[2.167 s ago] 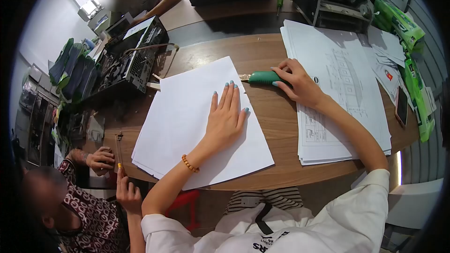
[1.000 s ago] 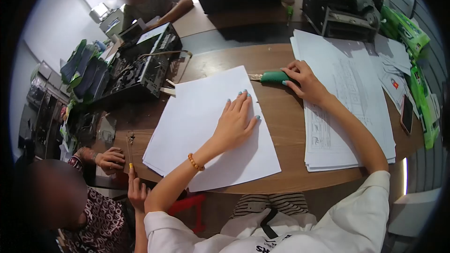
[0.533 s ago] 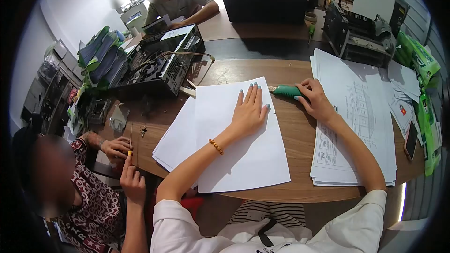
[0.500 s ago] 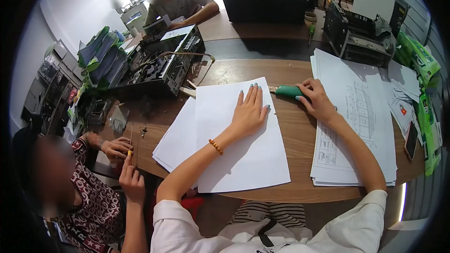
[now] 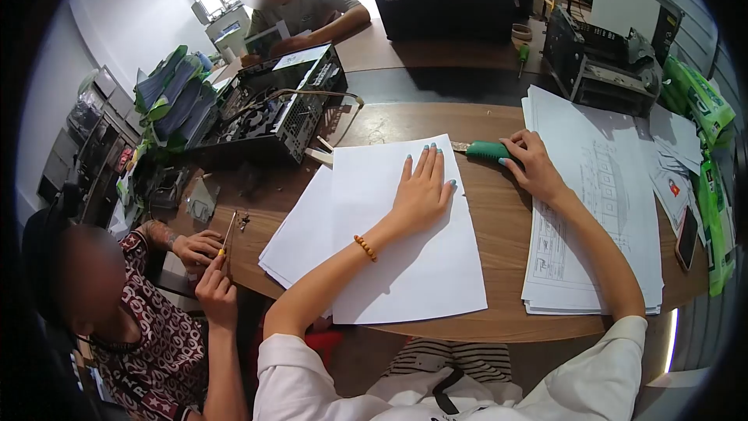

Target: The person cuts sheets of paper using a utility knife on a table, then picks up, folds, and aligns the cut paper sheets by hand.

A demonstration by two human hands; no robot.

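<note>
My left hand (image 5: pixel 423 192) lies flat, fingers spread, on a blank white sheet (image 5: pixel 405 273) that overlaps more white paper (image 5: pixel 300 234) at its left. Right of the sheet, my right hand (image 5: pixel 538 165) holds the end of a green-handled cutter (image 5: pixel 488 150) against the wooden table. The cutter's tip reaches the sheet's upper right edge. My right wrist is over a stack of printed drawings (image 5: pixel 573 265).
An opened computer case (image 5: pixel 292 121) stands at the left back, another metal chassis (image 5: pixel 604 62) at the right back. A black laptop (image 5: pixel 448 0) is beyond. A co-worker at left holds a screwdriver (image 5: pixel 223 251); another person sits behind. A phone (image 5: pixel 686 237) lies right.
The view has shifted slightly. The co-worker's screwdriver at left has tilted to the right. My two hands keep their places on the sheet and the cutter.
</note>
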